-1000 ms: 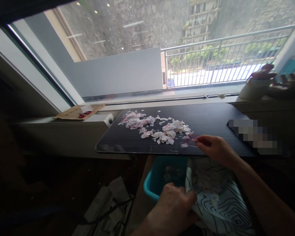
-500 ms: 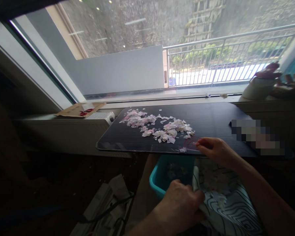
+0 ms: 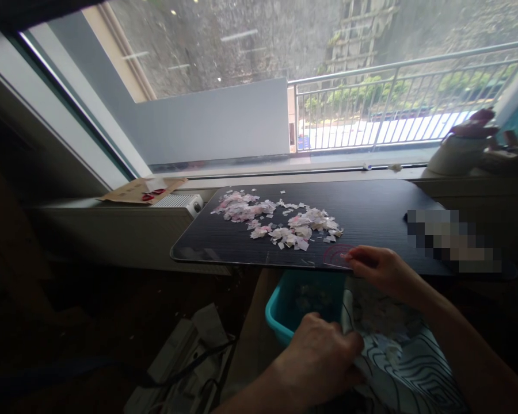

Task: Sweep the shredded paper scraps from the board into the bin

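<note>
My right hand (image 3: pixel 377 267) pinches a clear protractor (image 3: pixel 334 256) with pink markings, held at the front edge of the dark table (image 3: pixel 371 213). My left hand (image 3: pixel 317 356) is closed on the rim of a white cloth bag (image 3: pixel 418 368) patterned with black lines, which hangs open below that edge. Paper scraps lie inside the bag. Beside it, partly behind my left hand, is a turquoise bin (image 3: pixel 274 319) with dim scraps at its bottom. Loose heaps of torn paper scraps (image 3: pixel 304 227), white and pinkish, are spread over the table's middle and left.
A pixelated object (image 3: pixel 453 241) lies at the table's right end. Brown cardboard (image 3: pixel 129 192) with red-handled scissors (image 3: pixel 153 194) rests on the ledge by a radiator (image 3: pixel 176 204). Light-coloured clutter and a dark strap (image 3: pixel 198 363) are at lower left. A large window stands behind.
The protractor has shifted slightly down to the table's front edge. A small group of scraps that lay at that edge is gone from the tabletop. My left hand still grips the bag.
</note>
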Available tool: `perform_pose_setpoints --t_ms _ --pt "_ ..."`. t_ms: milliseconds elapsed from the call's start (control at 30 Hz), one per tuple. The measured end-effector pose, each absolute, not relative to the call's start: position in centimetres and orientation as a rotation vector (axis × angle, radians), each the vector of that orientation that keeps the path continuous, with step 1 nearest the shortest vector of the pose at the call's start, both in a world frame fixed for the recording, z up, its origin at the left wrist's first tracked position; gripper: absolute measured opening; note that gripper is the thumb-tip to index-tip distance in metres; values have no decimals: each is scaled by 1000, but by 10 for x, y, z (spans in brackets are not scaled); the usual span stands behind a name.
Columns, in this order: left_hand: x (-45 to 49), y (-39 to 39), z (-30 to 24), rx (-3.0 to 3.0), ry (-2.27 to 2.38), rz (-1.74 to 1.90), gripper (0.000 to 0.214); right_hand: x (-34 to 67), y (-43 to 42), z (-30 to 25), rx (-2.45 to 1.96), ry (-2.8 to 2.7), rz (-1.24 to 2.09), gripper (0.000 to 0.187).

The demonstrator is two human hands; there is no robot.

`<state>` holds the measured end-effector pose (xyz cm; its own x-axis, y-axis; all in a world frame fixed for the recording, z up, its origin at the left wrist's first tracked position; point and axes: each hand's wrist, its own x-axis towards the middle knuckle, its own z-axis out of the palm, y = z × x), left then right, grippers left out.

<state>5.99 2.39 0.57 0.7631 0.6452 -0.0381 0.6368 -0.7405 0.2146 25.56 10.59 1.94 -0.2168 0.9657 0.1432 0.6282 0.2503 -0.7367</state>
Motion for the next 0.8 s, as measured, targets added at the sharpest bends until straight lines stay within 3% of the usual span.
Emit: perform_pose_setpoints --t_ms 133,467,667,800 --pt "57 26 10 2731 1025 45 25 257 104 23 -1388 -1984 800 27" --pt "8 23 9 2594 1322 4 13 271 147 16 -1555 -1740 378 37" --pt "1 11 -12 2542 1360 -41 13 258 134 22 -1525 -1868 438 31" --pt "1 9 -14 2530 1379 -49 13 263 133 23 -1603 -1796 275 34"
